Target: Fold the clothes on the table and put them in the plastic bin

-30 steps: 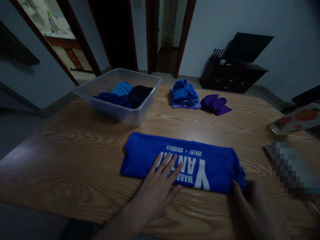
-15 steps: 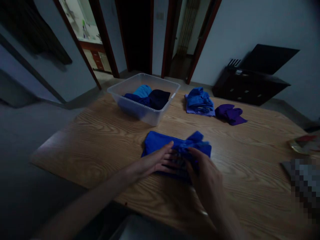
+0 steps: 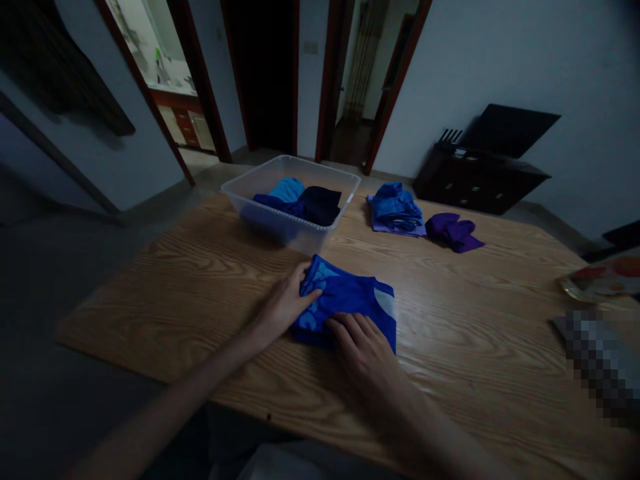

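Observation:
A folded blue garment (image 3: 350, 293) with a light-blue pattern at its left end and a pale patch at its right lies flat on the wooden table. My left hand (image 3: 285, 300) grips its left edge, thumb on top and the other fingers partly hidden along the side. On the garment's near part rests my right hand (image 3: 363, 343), its fingers stretched out and slightly bent over the fabric. Behind stands a clear plastic bin (image 3: 295, 230) holding light-blue, blue and dark clothes (image 3: 320, 203).
A stack of folded blue clothes (image 3: 395, 207) sits at the back of the table (image 3: 200, 293), with a crumpled purple cloth (image 3: 453, 232) beside it. Near the right edge are a patterned object (image 3: 605, 277) and a blurred-out item (image 3: 600, 367). A dark cabinet (image 3: 475, 180) stands beyond.
The garment has become a smaller, neater bundle, its loose upper part now laid flat and the pattern showing. My left hand has moved to its left edge; my right hand has shifted left and lies lower.

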`<state>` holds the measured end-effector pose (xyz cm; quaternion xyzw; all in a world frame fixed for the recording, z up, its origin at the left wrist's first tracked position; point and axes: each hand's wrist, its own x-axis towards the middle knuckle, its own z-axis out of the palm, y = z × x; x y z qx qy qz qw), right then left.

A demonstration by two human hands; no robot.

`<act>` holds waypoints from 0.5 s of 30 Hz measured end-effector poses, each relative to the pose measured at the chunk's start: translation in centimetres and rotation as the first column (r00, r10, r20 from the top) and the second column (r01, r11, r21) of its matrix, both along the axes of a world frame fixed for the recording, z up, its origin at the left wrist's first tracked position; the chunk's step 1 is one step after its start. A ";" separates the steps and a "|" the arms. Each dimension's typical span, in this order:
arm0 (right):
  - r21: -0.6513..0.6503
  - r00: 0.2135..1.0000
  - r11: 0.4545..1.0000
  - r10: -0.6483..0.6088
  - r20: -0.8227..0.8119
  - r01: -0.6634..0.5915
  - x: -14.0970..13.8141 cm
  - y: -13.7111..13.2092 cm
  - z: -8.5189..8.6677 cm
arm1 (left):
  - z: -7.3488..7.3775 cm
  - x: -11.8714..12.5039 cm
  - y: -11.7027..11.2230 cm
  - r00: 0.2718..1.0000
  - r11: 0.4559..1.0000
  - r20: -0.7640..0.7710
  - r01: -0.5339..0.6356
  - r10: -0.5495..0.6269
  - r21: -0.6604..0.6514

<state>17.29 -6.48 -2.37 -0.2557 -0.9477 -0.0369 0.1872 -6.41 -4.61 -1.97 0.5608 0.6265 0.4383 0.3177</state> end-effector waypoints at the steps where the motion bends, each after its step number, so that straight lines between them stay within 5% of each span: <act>1: -0.013 1.000 1.000 0.000 0.008 0.000 0.5 0.0 -0.1 | 0.0 -0.2 -0.1 0.999 1.000 -0.052 -0.004 0.004 0.005; 9: -0.032 0.994 0.994 0.101 0.033 -0.100 5.4 0.8 0.7 | 0.3 0.9 -2.7 0.905 1.000 -0.425 -0.009 0.003 -0.012; 13: -0.109 0.989 0.985 0.140 0.055 -0.133 6.8 1.1 0.4 | 1.2 1.6 -3.4 0.708 0.999 -0.705 0.004 0.036 0.054; 15: -0.117 0.988 0.984 0.139 0.067 -0.131 7.4 1.3 0.0 | 1.6 1.7 -3.3 0.608 0.990 -0.793 0.130 -0.034 0.058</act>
